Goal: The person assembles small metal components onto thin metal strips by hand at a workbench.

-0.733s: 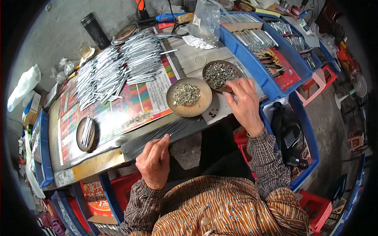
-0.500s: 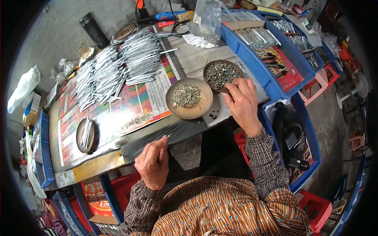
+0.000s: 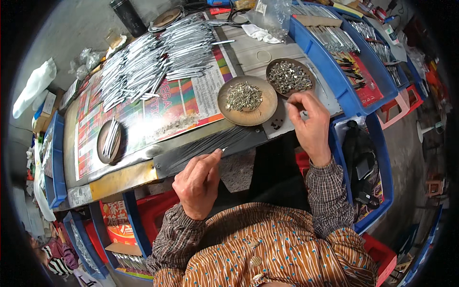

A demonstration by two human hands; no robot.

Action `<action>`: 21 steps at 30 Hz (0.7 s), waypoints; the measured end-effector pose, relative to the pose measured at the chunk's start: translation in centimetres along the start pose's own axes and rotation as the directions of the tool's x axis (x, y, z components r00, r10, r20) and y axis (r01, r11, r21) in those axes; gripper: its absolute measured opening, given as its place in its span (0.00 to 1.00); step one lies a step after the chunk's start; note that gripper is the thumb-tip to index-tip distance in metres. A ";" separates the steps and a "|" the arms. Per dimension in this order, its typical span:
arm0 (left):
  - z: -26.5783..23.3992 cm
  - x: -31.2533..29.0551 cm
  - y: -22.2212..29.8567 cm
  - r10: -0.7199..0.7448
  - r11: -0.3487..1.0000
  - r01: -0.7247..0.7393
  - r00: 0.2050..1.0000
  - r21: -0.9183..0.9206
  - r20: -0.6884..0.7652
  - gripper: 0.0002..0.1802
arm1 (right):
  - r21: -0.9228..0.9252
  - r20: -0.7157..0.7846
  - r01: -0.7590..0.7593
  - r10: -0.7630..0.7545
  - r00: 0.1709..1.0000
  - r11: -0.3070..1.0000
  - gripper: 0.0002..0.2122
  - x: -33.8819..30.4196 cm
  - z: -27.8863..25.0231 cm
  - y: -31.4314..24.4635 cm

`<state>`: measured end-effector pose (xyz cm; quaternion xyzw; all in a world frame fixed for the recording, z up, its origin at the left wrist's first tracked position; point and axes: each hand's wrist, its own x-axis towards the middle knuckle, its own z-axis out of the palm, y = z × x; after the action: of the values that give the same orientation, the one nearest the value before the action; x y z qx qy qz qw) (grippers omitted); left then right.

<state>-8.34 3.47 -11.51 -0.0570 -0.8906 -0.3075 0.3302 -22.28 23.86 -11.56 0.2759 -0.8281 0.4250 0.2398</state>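
Note:
My left hand (image 3: 197, 184) is at the table's front edge, thumb and forefinger pinching a tiny silvery piece (image 3: 224, 149), too small to name. My right hand (image 3: 310, 122) hovers by the near rim of a round dish (image 3: 310, 89) of small dark metal bits (image 3: 288, 77). Its thumb and forefinger meet in a pinch; whatever they hold is too small to make out. Left of that dish, a wooden plate (image 3: 262, 114) bears a heap of short brassy-silver pieces (image 3: 244, 96). A few dark specks (image 3: 276, 125) lie on the tabletop near the right hand.
Large piles of thin silvery rods (image 3: 143, 62) cover the far left of the table on printed paper (image 3: 167, 110). An oval dish (image 3: 102, 139) with several white sticks (image 3: 112, 136) is at left. Blue trays (image 3: 313, 55) of rods stand at right, above another blue bin (image 3: 387, 191).
The view has shifted, so the table sits higher and farther right. My right hand has drawn back from the dish of dark bits, its fingers now curled into a pinch. The left keeps its pinch.

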 end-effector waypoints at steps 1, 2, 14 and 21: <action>-0.1 -0.3 0.1 -0.083 0.994 0.084 0.996 -0.069 0.025 0.09 | 0.152 0.027 -0.120 0.118 0.993 0.981 0.04 -0.4 0.2 -0.9; -0.2 -0.5 0.1 -0.163 0.976 0.169 0.985 -0.135 0.056 0.09 | 0.152 0.016 -0.028 0.026 1.000 0.988 0.05 -0.9 0.7 -1.2; -1.0 -1.2 1.4 -0.517 0.448 0.541 0.806 -0.712 0.287 0.09 | 0.632 0.352 -0.271 0.044 0.935 0.726 0.07 -4.1 2.9 -7.3; -0.9 -1.7 1.2 -0.489 0.454 0.529 0.820 -0.717 0.296 0.07 | 0.681 0.319 -0.223 -0.009 0.948 0.697 0.08 -4.5 3.4 -8.1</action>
<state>-6.16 4.07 -11.37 0.0687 -0.6520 -0.7412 0.1442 -14.16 18.26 -11.55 0.3581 -0.6415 0.6773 -0.0379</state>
